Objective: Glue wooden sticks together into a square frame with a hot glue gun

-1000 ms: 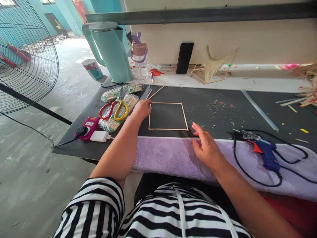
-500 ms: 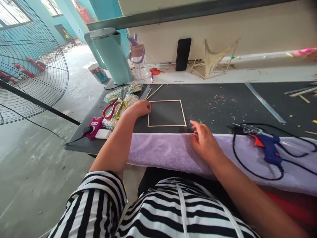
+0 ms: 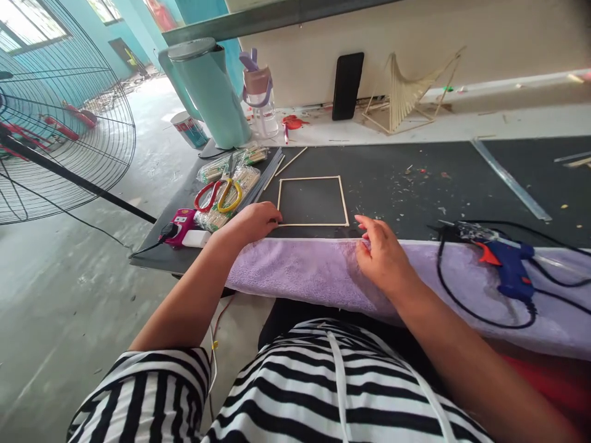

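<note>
A square frame of thin wooden sticks point(image 3: 314, 225) lies flat on the dark tabletop. My left hand point(image 3: 253, 223) has its fingers closed at the frame's near left corner, covering that corner. Just right of the near right corner, my right hand point(image 3: 381, 251) rests over the purple towel point(image 3: 295, 264), its fingers slightly curled and apart, holding nothing. Beyond my left hand lie scissors with red and yellow handles point(image 3: 217, 195) on plastic-wrapped bundles of sticks point(image 3: 247, 179). Some loose sticks point(image 3: 292, 161) lie behind the frame.
A blue glue gun point(image 3: 510, 267) with its cable lies on the towel at right. A pink power strip point(image 3: 182, 231) sits at the left edge. Behind stand a teal kettle point(image 3: 207, 92), a bottle point(image 3: 263, 104), a phone point(image 3: 347, 86) and a stick model point(image 3: 406, 101).
My left hand has moved from the frame's left side toward me, down to the near left corner. My right hand stays almost where it was. The view has shifted slightly.
</note>
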`<state>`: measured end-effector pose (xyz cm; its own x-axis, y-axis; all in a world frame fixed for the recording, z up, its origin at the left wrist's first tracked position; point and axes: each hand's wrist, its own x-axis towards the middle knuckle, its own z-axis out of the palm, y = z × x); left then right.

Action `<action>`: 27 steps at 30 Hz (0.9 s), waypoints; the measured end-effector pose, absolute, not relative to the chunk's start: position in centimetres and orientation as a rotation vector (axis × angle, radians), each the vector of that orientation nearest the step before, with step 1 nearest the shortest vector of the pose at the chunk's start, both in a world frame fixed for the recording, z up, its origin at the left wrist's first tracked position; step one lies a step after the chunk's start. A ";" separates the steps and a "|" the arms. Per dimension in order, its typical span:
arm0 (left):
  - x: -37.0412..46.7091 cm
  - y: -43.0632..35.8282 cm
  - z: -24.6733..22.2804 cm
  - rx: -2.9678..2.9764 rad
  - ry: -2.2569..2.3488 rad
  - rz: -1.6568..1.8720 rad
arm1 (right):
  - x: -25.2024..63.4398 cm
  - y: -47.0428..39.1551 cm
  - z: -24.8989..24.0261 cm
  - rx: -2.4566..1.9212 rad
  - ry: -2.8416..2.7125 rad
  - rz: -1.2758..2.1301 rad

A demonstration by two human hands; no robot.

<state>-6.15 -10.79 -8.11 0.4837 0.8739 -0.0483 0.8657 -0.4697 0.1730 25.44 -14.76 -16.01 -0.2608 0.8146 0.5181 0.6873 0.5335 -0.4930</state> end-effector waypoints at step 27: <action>-6.1 -12.0 -9.1 2.815 1.477 -0.102 | 25.5 -14.8 -15.9 -1.232 -2.045 0.206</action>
<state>-6.06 -11.98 -9.12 0.5668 0.8229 -0.0385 0.8204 -0.5681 -0.0645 25.55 -14.84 -15.94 -0.2763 0.8194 0.5022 0.7030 0.5286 -0.4757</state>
